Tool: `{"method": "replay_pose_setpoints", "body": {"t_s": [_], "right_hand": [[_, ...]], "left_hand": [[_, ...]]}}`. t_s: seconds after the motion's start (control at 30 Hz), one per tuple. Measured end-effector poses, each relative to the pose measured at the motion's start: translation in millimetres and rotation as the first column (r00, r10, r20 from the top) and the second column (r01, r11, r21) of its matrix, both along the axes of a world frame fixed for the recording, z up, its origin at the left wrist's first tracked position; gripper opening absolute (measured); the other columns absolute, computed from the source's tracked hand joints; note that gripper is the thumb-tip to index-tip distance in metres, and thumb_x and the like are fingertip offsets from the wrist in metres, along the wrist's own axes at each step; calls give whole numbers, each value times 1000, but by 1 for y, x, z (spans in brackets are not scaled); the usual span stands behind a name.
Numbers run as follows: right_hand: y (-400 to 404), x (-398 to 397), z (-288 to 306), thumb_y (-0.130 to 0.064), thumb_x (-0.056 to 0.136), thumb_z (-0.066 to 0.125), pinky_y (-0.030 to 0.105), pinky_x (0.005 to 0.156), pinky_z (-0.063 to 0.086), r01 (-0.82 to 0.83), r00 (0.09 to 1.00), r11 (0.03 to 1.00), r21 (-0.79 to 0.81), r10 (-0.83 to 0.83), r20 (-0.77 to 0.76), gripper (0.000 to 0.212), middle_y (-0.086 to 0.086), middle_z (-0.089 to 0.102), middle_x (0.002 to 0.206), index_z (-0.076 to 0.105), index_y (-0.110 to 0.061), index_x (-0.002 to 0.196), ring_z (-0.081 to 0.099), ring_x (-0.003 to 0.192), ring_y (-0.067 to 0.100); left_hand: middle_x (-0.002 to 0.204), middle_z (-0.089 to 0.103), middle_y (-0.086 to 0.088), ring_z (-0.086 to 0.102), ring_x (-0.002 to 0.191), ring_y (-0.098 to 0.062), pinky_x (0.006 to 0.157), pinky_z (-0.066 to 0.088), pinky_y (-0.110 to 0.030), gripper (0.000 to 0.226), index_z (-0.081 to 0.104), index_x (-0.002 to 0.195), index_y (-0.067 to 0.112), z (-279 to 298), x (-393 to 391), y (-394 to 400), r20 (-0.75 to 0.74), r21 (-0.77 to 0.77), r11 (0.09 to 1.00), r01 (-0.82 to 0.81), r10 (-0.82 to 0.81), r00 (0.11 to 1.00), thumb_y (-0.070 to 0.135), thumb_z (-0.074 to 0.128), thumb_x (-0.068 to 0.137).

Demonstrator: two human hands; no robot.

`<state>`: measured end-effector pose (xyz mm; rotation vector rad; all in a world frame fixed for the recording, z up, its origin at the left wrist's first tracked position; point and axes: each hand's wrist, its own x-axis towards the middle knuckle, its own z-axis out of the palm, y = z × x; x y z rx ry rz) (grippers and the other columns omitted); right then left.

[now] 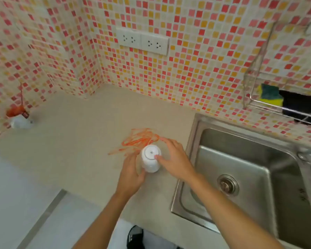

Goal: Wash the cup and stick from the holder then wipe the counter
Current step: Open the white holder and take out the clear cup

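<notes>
- Head view: we see the cup (151, 158) upside down on the counter (83, 141), just left of the sink (241, 159).
- Our left hand (131, 172) curls round its side.
- Our right hand (174, 159) rests spread fingers on its base, beside orange smears (138, 139).

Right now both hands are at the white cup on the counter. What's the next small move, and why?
Probably lift the white cup and carry it right, over the sink. The left hand grips its side and the right hand rests its thumb on top, so it looks held. It stands beside the orange smear, which can be wiped once the cup is gone.
</notes>
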<state>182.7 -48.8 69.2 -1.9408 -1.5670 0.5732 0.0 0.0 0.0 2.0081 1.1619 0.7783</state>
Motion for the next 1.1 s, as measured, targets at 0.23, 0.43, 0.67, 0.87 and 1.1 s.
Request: {"method": "replay_pose_setpoints", "body": {"t_s": [0.23,0.43,0.67,0.87,1.1], "right_hand": [[19,-38,-30,-43,74,75,24,108,29,7,1000,995,-102,-9,-11,74,-6,33,147,41,-34,140,36,132,17],[21,-35,-32,-43,69,77,31,94,45,187,982,977,-104,-189,-5,73,-11,41,130,43,-42,133,52,116,14],[13,-28,-35,-53,72,71,34,96,47,349,937,930,-119,-348,27,75,-9,43,128,38,-43,139,51,118,14],[10,-16,-31,-53,77,69,23,85,36,453,888,871,-191,-460,10,71,-3,46,127,39,-42,140,52,116,18],[4,-5,-25,-52,75,71,23,88,39,418,903,880,-225,-429,-2,67,-2,45,121,42,-41,134,53,113,20]], "left_hand": [[135,52,2,49,121,-15,103,40,-35,68,40,140,18,-37,6,7,27,-62,994,95,-93,995,24,66,78],[135,52,-3,49,120,-22,102,37,-37,87,34,144,15,-49,24,12,-59,-38,998,52,-54,997,45,74,73],[134,53,-4,49,119,-22,103,35,-35,103,25,149,13,-52,48,11,-24,-135,986,102,-106,994,50,77,69],[136,51,-5,47,118,-25,99,43,-43,125,-4,153,17,-42,63,0,21,-266,957,117,-115,993,48,81,67],[140,49,-2,47,124,-26,101,44,-44,131,-12,152,15,-38,72,-1,18,-360,924,131,-133,991,46,82,66]]}}
